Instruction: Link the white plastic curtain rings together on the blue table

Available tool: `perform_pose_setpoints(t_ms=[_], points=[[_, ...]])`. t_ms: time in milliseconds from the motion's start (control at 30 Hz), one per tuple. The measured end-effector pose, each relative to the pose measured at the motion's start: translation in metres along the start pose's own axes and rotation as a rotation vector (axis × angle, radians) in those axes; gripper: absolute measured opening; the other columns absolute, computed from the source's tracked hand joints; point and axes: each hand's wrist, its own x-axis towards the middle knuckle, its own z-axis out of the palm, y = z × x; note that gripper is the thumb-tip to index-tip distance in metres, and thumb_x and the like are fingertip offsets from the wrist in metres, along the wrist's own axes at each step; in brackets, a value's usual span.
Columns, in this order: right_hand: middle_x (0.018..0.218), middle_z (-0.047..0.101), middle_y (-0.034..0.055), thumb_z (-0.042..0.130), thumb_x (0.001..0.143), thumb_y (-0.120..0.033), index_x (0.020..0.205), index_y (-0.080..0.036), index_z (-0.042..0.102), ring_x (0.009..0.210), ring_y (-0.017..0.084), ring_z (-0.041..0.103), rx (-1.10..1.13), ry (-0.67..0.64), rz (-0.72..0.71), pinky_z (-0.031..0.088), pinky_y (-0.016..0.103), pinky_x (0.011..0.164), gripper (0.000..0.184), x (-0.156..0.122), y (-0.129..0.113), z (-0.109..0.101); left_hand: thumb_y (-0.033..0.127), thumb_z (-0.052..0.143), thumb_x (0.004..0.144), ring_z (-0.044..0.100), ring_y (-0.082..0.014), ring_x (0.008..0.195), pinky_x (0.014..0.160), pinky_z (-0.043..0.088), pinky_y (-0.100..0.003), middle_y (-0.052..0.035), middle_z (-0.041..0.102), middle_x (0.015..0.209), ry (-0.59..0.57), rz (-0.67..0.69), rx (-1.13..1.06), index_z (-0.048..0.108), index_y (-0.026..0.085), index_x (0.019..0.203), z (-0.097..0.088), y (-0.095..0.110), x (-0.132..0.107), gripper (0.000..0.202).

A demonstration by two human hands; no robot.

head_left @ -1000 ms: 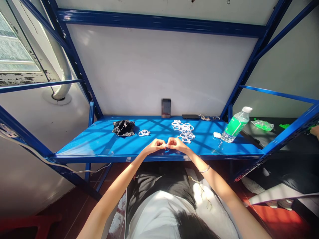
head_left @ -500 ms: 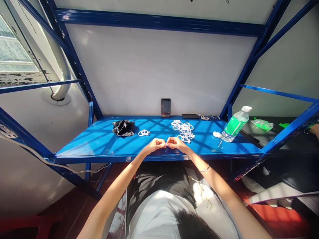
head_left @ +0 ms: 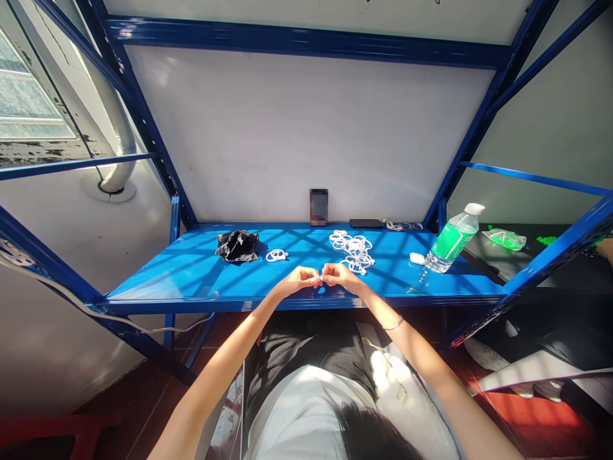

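Observation:
Over the front part of the blue shelf (head_left: 191, 287), my left hand (head_left: 300, 280) and my right hand (head_left: 341, 277) meet fingertip to fingertip. Both are closed in a pinch. Whatever sits between the fingers is too small to make out. Just beyond my right hand lies a loose pile of white coiled cords or rings (head_left: 353, 249). A smaller bundle of the same white loops (head_left: 276, 255) rests past my left hand. To its left stands a crumpled black plastic bag (head_left: 237, 246).
A bottle with a green label (head_left: 450, 240) leans at the shelf's right, beside a small white case (head_left: 417, 259). Against the wall stand a phone-like dark device (head_left: 318, 207), a flat black object (head_left: 365, 223) and a tangled cable (head_left: 402, 226). Blue frame posts (head_left: 472, 144) flank the shelf.
My hands stay in nearly the same place, the left fingertips shifting slightly to the right. Nothing else on the shelf has visibly moved.

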Motion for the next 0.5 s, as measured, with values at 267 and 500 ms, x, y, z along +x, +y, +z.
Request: perform_pose_setpoints(t_ms=[267, 500], points=[[0.065, 0.060, -0.0016, 0.080, 0.064, -0.049, 0.070, -0.017, 0.057, 0.058, 0.009, 0.046, -0.039, -0.023, 0.027, 0.034, 0.021, 0.054, 0.040, 0.0004, 0.0001, -0.0013, 0.056, 0.070, 0.074, 0.059, -0.0177, 0.077, 0.075, 0.046, -0.028, -0.0070, 0.064, 0.076, -0.034, 0.011, 0.025, 0.069, 0.011, 0.072, 0.0028, 0.0046, -0.0003, 0.046], [0.062, 0.055, -0.0039, 0.079, 0.065, -0.048, 0.069, -0.017, 0.057, 0.057, 0.009, 0.044, -0.035, -0.009, 0.029, 0.033, 0.022, 0.054, 0.039, 0.0019, 0.0045, -0.0029, 0.054, 0.074, 0.070, 0.052, -0.0120, 0.064, 0.062, 0.040, -0.022, -0.0033, 0.060, 0.067, 0.003, -0.040, -0.014, 0.065, 0.010, 0.068, 0.0024, 0.0032, -0.0013, 0.044]])
